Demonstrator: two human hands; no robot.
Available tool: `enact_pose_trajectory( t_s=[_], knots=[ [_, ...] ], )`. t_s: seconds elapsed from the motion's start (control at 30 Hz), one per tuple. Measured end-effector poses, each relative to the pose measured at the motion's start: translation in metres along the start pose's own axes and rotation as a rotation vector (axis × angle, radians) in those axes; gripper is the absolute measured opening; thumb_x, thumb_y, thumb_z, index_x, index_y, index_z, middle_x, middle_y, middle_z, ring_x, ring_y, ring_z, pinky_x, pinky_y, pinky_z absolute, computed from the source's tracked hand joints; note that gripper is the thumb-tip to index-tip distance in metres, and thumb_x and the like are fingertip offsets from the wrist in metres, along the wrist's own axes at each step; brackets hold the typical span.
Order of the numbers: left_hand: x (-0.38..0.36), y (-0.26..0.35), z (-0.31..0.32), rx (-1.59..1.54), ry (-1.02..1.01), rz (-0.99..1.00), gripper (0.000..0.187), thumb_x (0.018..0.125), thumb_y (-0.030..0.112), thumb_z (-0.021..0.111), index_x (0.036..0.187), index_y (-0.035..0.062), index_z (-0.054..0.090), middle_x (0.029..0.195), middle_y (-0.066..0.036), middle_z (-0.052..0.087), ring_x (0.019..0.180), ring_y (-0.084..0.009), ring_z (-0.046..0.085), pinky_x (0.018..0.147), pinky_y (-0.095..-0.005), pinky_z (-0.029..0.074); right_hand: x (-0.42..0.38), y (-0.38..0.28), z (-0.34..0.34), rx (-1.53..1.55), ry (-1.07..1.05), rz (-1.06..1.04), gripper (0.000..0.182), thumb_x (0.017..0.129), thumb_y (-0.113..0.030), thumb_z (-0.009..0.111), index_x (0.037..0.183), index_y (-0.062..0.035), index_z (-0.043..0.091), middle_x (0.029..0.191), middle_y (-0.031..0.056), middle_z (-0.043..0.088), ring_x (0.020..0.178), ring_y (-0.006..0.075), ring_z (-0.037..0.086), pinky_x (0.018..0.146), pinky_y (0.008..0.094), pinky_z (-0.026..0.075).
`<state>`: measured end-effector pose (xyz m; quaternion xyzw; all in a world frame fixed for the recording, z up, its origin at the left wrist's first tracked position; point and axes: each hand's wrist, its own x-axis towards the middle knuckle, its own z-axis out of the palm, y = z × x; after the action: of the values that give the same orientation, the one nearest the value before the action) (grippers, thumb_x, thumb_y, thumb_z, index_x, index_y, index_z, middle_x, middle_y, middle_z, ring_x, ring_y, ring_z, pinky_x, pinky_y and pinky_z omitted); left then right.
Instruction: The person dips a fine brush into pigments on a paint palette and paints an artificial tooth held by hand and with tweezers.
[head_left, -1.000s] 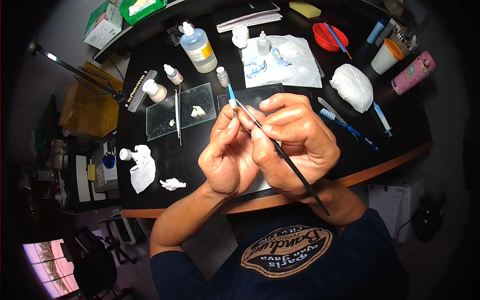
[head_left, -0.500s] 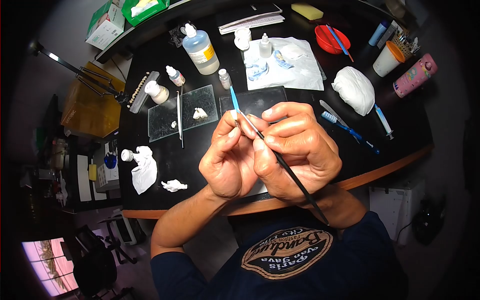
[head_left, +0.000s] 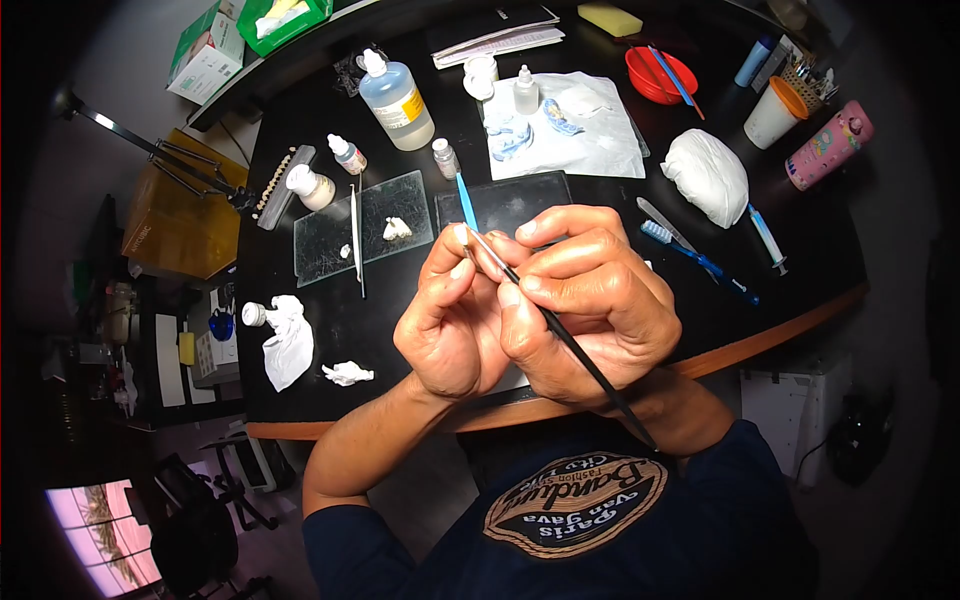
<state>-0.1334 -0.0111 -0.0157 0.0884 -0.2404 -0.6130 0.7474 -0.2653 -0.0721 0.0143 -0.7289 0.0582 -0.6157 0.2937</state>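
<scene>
My right hand (head_left: pixel 600 300) grips a thin brush (head_left: pixel 585 355), whose dark handle slants down toward my chest. The brush's fine end points up at the fingertips of my left hand (head_left: pixel 450 325). Those left fingers are pinched together, and whatever lies between them is too small and hidden to name. Just beyond the fingertips shows a light blue stick (head_left: pixel 467 203), partly covered by the hand. A glass slab (head_left: pixel 405 195) bearing small whitish pieces (head_left: pixel 397 229) and a slim metal instrument (head_left: pixel 358 245) lie to the left.
Behind stand a large dropper-topped bottle (head_left: pixel 398 105), small bottles (head_left: pixel 347 154) and a white paper sheet (head_left: pixel 610 150) with blue-and-white pieces. To the right are a wrapped white bundle (head_left: pixel 706 178), a toothbrush (head_left: pixel 695 258), a syringe (head_left: pixel 766 242) and a red bowl (head_left: pixel 650 85). Crumpled tissue (head_left: pixel 288 345) lies at left.
Both hands have shifted very slightly left, still close together with the brush held between them. The view has moved a little; nothing was picked up or put down.
</scene>
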Motion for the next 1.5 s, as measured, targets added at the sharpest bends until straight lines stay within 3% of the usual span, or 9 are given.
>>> enact_pose_trajectory(
  t_s=[0.5,0.6,0.8,1.5],
  knots=[
    [0.0009,-0.0002,0.0019,0.032,-0.006,-0.003,0.016,0.097,0.015,0.052,0.098,-0.0001,0.057,0.105,-0.017,0.065,0.104,-0.0239,0.061,0.101,-0.0382,0.047,0.0005,-0.0036,-0.0009,0.004,-0.009,0.022,0.022,0.080,0.012,0.074,0.092,-0.0012,0.062,0.089,0.0134,0.071,0.102,0.0312,0.070,0.087,0.0392,0.059],
    [0.0012,-0.0009,0.0033,0.064,0.009,0.010,0.016,0.097,0.015,0.052,0.098,0.0001,0.057,0.103,-0.016,0.064,0.102,-0.0235,0.061,0.099,-0.0375,0.047,-0.0017,-0.0018,0.0035,0.012,0.052,0.047,0.017,0.076,0.005,0.079,0.083,-0.0030,0.065,0.085,0.0085,0.069,0.098,0.0297,0.071,0.079,0.0351,0.059],
    [0.0027,-0.0009,0.0013,0.084,-0.026,0.006,0.016,0.097,0.016,0.052,0.097,0.0006,0.056,0.101,-0.015,0.063,0.100,-0.0231,0.061,0.096,-0.0362,0.048,0.0015,-0.0053,-0.0001,0.026,0.036,0.035,0.021,0.075,0.008,0.077,0.081,-0.0037,0.061,0.085,0.0083,0.069,0.099,0.0304,0.070,0.080,0.0356,0.059],
    [0.0011,-0.0016,0.0020,-0.030,-0.009,-0.014,0.017,0.101,0.014,0.050,0.104,-0.0004,0.058,0.106,-0.016,0.066,0.103,-0.0228,0.063,0.099,-0.0379,0.049,-0.0010,0.0008,0.0006,-0.009,0.042,0.011,0.018,0.077,0.004,0.079,0.086,-0.0022,0.065,0.086,0.0099,0.069,0.097,0.0305,0.071,0.078,0.0355,0.059]
  ],
)
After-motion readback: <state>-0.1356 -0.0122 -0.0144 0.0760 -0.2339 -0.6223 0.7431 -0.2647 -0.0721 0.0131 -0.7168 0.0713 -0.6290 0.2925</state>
